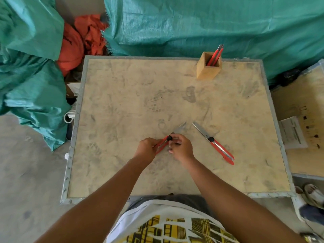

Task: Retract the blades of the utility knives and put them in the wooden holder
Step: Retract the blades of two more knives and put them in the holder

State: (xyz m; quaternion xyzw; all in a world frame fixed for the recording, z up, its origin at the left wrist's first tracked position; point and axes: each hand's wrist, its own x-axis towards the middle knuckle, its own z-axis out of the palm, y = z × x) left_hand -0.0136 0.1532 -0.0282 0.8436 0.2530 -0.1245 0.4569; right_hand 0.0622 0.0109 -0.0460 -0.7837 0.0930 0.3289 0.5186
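My left hand grips the red handle of a utility knife near the middle of the table. Its blade sticks out up and to the right. The fingers of my right hand pinch the knife's black knob. A second red utility knife lies on the table to the right, its long blade extended toward the upper left. The wooden holder stands at the table's far right, with red knives upright inside it.
The table is a dusty board with a metal rim. Green tarp and orange cloth lie behind it. A crate with a paper sheet stands to the right, and shoes show at the lower right.
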